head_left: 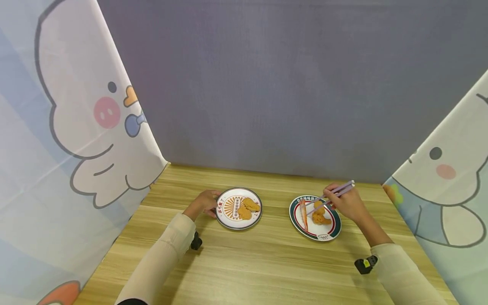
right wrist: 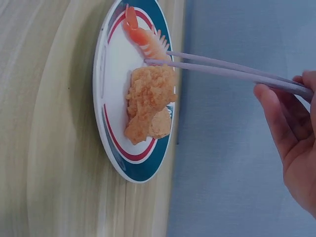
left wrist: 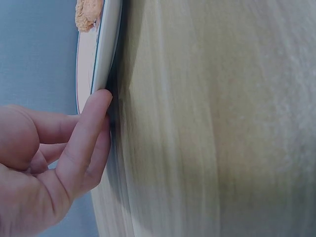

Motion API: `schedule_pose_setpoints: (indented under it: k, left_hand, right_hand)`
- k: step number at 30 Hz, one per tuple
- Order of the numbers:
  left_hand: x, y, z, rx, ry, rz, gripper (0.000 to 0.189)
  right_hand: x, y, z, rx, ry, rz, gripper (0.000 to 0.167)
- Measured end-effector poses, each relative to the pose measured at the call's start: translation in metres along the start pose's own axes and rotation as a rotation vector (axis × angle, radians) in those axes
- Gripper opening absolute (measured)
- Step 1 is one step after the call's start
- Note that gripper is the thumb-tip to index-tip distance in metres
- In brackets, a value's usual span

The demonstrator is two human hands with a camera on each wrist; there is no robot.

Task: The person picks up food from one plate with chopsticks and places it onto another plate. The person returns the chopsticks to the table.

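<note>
My left hand point(head_left: 206, 202) holds the left rim of a white plate point(head_left: 228, 223) with a dark edge line and an orange sunburst print. Fried chicken pieces point(head_left: 250, 204) lie on that plate's right half. My right hand point(head_left: 346, 204) grips a pair of pale purple chopsticks point(head_left: 340, 190), angled down to the left over a second plate point(head_left: 294, 218) with a green and red rim. In the right wrist view, their tips are right at a shrimp point(right wrist: 148, 44), beside a fried drumstick point(right wrist: 148, 91) and a smaller fried piece point(right wrist: 160, 123).
Both plates stand on a wood-grain table point(head_left: 259, 271). A grey backdrop point(head_left: 259, 93) rises behind it. Cartoon-printed cloths point(head_left: 95, 169) hang at the left and right sides. Small black cameras sit at both wrists.
</note>
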State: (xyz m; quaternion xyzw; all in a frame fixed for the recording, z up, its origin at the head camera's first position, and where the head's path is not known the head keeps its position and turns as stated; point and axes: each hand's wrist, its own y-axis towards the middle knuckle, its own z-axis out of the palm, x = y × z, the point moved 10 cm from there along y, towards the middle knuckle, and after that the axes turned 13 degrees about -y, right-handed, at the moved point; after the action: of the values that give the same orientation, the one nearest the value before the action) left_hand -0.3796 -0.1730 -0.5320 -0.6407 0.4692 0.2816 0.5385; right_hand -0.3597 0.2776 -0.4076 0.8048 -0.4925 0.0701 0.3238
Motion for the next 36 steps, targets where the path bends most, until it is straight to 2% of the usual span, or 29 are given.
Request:
schedule_pose_setpoints:
  k: [5, 8, 13, 15, 27, 36]
  left_hand:
    - [-0.001, -0.001, 0.000, 0.001, 0.002, 0.006, 0.066]
    - [0.000, 0.000, 0.000, 0.001, 0.009, 0.007, 0.067]
    - [0.001, 0.000, 0.000, -0.007, 0.006, 0.000, 0.067]
    - [0.001, 0.000, -0.001, -0.009, 0.007, -0.002, 0.068]
    - [0.002, 0.002, 0.000, -0.006, 0.008, -0.006, 0.067]
    - [0.003, 0.004, -0.001, -0.009, 0.017, 0.002, 0.067]
  right_hand:
    - [0.000, -0.002, 0.011, 0.133, 0.039, 0.032, 0.014]
    - [0.001, -0.003, 0.016, 0.169, 0.060, 0.047, 0.017]
    - [0.003, -0.004, 0.012, 0.079, 0.044, 0.000, 0.017]
    - [0.000, -0.004, 0.012, 0.053, 0.062, 0.007, 0.017]
    - [-0.019, -0.017, 0.008, -0.046, 0.199, 0.113, 0.019]
    - [-0.035, -0.022, 0.013, -0.046, 0.253, 0.240, 0.026]
